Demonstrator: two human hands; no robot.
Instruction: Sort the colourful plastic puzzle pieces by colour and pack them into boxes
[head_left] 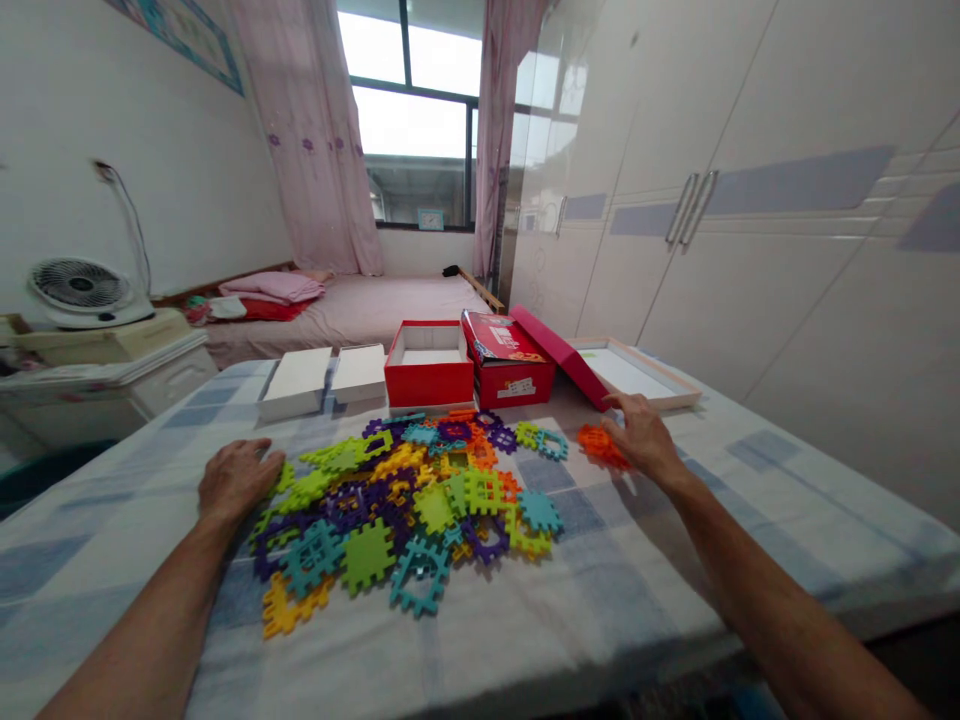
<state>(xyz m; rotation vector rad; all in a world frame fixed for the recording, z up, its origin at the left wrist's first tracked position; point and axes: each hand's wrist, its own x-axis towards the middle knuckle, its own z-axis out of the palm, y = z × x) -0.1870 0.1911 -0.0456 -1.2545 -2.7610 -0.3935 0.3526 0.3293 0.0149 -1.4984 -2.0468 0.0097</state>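
A loose pile of plastic interlocking tiles with notched edges (367,555) covers the middle of the table, in green, teal, purple, yellow and orange. My left hand (236,480) rests at the pile's left edge, fingers loosely spread beside green tiles (307,490). On the right, my right hand (641,435) lies by a small group of orange tiles (600,446), apart from the pile. Its thumb appears to touch them while the other fingers reach forward, spread. Neither hand visibly lifts a tile. A teal tile (552,444) lies between the orange group and the pile.
Behind the pile stand two white box pieces (298,380), an open red box (429,383) and another red box (516,383) with a booklet (502,338) on top. A red lid (562,355) leans beside it. A shallow white tray (679,395) lies at the right.
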